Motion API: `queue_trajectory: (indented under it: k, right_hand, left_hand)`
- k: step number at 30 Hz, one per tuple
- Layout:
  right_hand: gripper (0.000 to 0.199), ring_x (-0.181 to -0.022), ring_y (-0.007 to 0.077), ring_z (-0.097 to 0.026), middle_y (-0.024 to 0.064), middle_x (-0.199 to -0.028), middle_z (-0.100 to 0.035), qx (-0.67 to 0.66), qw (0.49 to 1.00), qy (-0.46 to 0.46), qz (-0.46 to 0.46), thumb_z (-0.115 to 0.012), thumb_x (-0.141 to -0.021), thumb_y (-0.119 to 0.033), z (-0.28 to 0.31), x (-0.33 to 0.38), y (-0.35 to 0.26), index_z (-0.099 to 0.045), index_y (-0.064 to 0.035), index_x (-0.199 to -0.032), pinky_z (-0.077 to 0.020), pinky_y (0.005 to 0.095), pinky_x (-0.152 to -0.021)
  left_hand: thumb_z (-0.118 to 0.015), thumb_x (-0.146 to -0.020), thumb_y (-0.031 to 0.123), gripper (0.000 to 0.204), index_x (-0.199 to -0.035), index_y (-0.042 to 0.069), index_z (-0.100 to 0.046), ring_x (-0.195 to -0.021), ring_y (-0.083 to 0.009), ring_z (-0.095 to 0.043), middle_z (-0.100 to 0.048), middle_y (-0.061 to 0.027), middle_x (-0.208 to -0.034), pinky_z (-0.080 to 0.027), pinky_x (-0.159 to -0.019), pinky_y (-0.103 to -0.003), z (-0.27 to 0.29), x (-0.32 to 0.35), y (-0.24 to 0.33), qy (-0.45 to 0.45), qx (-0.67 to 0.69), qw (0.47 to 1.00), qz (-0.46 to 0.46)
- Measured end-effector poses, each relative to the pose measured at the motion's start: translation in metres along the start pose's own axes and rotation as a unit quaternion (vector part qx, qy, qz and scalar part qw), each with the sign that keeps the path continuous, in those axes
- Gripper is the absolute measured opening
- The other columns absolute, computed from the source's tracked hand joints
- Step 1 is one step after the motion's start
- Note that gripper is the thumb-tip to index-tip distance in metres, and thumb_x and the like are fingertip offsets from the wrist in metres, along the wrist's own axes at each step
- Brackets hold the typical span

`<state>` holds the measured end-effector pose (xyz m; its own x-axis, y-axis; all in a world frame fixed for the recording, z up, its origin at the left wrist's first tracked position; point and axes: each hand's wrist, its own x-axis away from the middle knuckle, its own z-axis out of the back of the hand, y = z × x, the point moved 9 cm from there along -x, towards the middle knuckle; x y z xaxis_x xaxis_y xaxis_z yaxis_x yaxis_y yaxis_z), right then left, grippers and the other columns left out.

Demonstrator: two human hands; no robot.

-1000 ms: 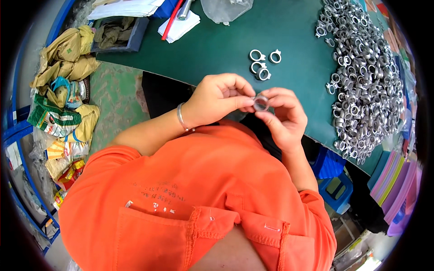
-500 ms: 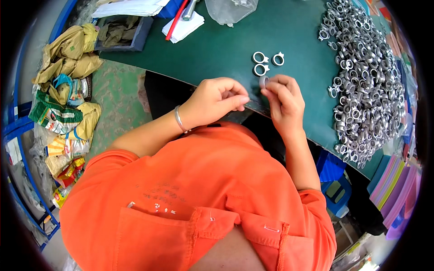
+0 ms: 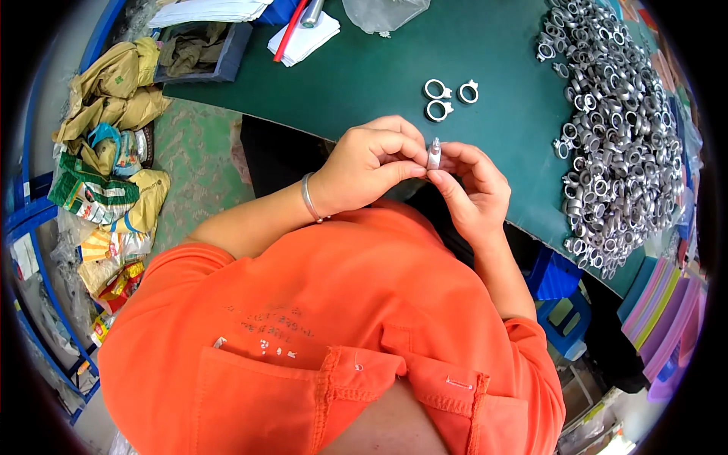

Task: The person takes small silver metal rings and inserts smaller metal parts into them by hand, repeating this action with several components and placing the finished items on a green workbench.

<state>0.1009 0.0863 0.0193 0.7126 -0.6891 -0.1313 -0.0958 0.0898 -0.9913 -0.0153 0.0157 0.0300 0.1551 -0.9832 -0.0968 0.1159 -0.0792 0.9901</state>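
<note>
Green matting covers the work table [image 3: 364,68], and both hands meet just above its near edge. Left hand [image 3: 369,165] is curled closed, fingertips pinching a small metal ring [image 3: 434,154] from the left. Right hand [image 3: 472,188] comes in from the other side, fingers bent and closed on the same ring, so the piece sits edge-on, squeezed between the two sets of fingertips. It looks like a clamp ring with a small tab on top, though it's too small to be sure. Just beyond the hands, three finished rings [image 3: 446,98] lie flat on the mat, near but apart. Well off to the right, a big heap of metal rings [image 3: 614,129] runs along the table. A silver bangle [image 3: 309,199] circles the left wrist.
</note>
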Motion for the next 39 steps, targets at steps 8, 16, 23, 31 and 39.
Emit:
queue_trajectory:
  k: [8,16,23,31,39]
  right_hand:
    - [0.03,-0.078,0.0138,-0.062,0.0108,-0.094,-0.062,0.149,0.983,0.006,0.11,-0.074,-0.073,0.002,0.0,-0.002,-0.029,-0.061,0.0039,-0.1,-0.0521,0.0249,-0.069]
    - [0.039,-0.079,0.0131,-0.06,0.0091,-0.093,-0.06,-0.002,0.993,0.066,0.095,-0.076,-0.072,0.003,0.009,0.004,-0.022,-0.054,0.0025,-0.104,-0.0495,0.0249,-0.072]
    - [0.03,-0.077,0.015,-0.06,0.0108,-0.091,-0.062,0.062,0.992,0.029,0.11,-0.075,-0.072,0.004,0.006,0.001,-0.029,-0.061,0.0041,-0.098,-0.0496,0.0252,-0.066]
    - [0.022,-0.083,0.0203,-0.063,0.0139,-0.093,-0.064,0.086,0.987,-0.01,0.138,-0.072,-0.073,0.005,0.002,0.002,-0.029,-0.063,0.0044,-0.093,-0.0517,0.0284,-0.07]
    - [0.036,-0.093,0.0182,-0.062,0.0189,-0.111,-0.055,-0.052,0.987,-0.018,0.15,-0.066,-0.078,0.011,-0.001,0.009,-0.024,-0.047,0.0009,-0.107,-0.0527,0.0274,-0.08]
  left_hand:
    - [-0.06,-0.09,0.003,0.019,-0.107,-0.006,-0.057,-0.083,-0.0161,-0.065,-0.064,-0.0119,-0.096,-0.055,-0.075,-0.028,0.001,0.003,-0.018,0.061,0.284,0.952,0.1]
    - [-0.056,-0.092,0.005,0.017,-0.105,-0.006,-0.059,-0.078,-0.0155,-0.066,-0.067,-0.0124,-0.092,-0.055,-0.072,-0.028,-0.004,0.005,-0.026,0.031,0.265,0.949,0.17]
    - [-0.058,-0.09,0.0,0.012,-0.101,-0.005,-0.059,-0.083,-0.0171,-0.066,-0.065,-0.0121,-0.093,-0.055,-0.074,-0.028,-0.002,0.004,-0.025,0.034,0.278,0.949,0.144]
    - [-0.059,-0.085,-0.01,0.014,-0.099,-0.005,-0.06,-0.094,-0.0208,-0.062,-0.059,-0.0153,-0.103,-0.053,-0.082,-0.031,0.006,0.004,0.001,0.051,0.186,0.981,-0.021]
    - [-0.06,-0.085,-0.009,0.013,-0.097,-0.006,-0.061,-0.095,-0.0211,-0.062,-0.061,-0.0152,-0.103,-0.052,-0.083,-0.031,0.005,0.007,-0.004,0.048,0.219,0.975,0.005]
